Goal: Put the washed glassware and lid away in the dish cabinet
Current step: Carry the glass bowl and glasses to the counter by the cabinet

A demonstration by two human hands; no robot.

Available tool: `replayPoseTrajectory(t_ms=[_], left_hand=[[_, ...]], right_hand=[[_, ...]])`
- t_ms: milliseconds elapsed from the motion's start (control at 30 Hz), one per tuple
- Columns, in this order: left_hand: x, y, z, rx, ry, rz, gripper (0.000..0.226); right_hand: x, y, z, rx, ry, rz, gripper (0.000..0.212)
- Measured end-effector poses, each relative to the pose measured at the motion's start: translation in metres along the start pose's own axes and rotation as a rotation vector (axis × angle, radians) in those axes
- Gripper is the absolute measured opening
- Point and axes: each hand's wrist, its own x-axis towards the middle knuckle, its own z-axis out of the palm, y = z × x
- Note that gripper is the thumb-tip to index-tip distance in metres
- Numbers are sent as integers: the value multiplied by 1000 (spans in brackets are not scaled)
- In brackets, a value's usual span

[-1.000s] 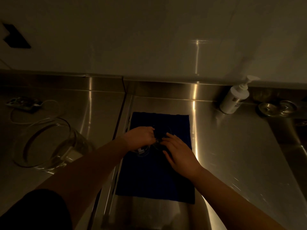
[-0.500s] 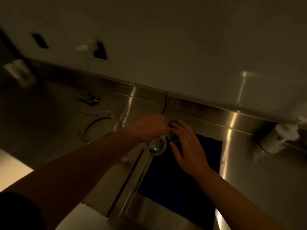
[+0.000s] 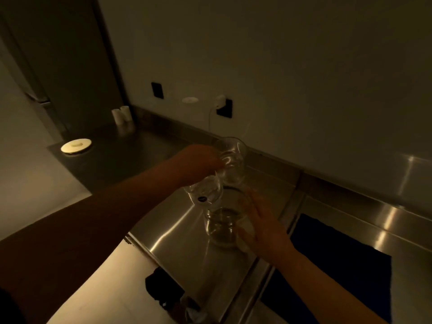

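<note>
Centre frame: left hand (image 3: 198, 163) holds two clear drinking glasses lifted off the counter, fingers curled at their rims. Upper glass (image 3: 231, 161) sits toward the wall; lower glass (image 3: 205, 192) tilts toward the camera and carries a small dark round sticker, print too small to read. Just below them, a large clear glass bowl (image 3: 222, 226) stands on the steel counter (image 3: 170, 226); right hand (image 3: 261, 224) lies against its right side, fingers spread and nearly straight, not closed round it.

Since the earlier frames: both hands were down on the dark blue cloth (image 3: 339, 265) at the glasses; now the glasses are raised and carried left of the cloth, over the bowl. View has swung left; the soap dispenser is out of frame.

Upper left: round white lid (image 3: 76, 146) flat on the counter's far end, two white cups (image 3: 120, 115) in the corner. Plug with white cord (image 3: 221, 102) in a wall socket.
</note>
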Motion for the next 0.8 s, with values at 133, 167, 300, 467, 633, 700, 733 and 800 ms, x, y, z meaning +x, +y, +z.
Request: replayPoseTrajectory(t_ms=[133,167,300,467,633,700,733,800], left_hand=[[-42,-35,8,-3,-34,-29,29],[-52,-42,11,-14,-56,-42,28],[-86,-73,27,-129,-176,-125,35],[-128,-114,54,7,-134,-101,30],[-163,-162,83,-57,-172,-140,29],[-176,-180,93,-20,-182,-147,30],[-182,-189,98,-43,-189,-189,31],[-194,-212,109,-83,-181,-235,31]], right_hand=[[3,-1,50,-132,-285,150,75],[8,-3,57,-149,-293,151,73],[28,-16,77,7,-159,310,43],[47,-34,99,-83,22,417,14],[83,-68,133,-63,111,316,10],[104,-81,150,-16,102,253,12],[116,-87,160,-2,96,222,13],[144,-101,179,29,75,195,11]])
